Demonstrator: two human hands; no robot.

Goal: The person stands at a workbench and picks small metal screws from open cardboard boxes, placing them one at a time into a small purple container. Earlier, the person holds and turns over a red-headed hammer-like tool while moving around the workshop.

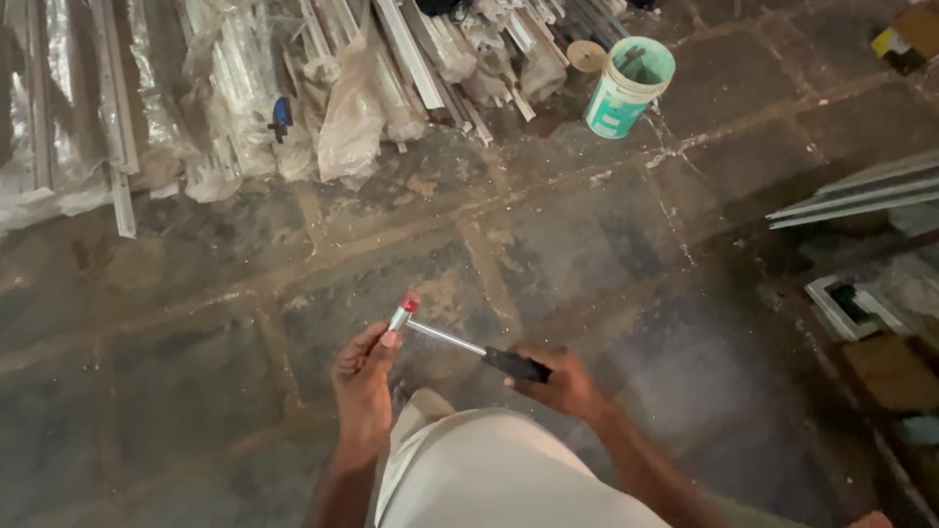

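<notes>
Red-tipped silver hammer with black grip; teal-and-white bucket; grey stone floor.

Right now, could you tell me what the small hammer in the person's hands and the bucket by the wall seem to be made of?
The hammer looks like metal in head and shaft: both shine silver. Its red end cap and black grip look like plastic or rubber; which, I cannot tell. The right hand holds the grip, the left hand touches the head. The bucket seems plastic: smooth, teal and white.

Dim, warm cast; soft blur, dark corners
</notes>
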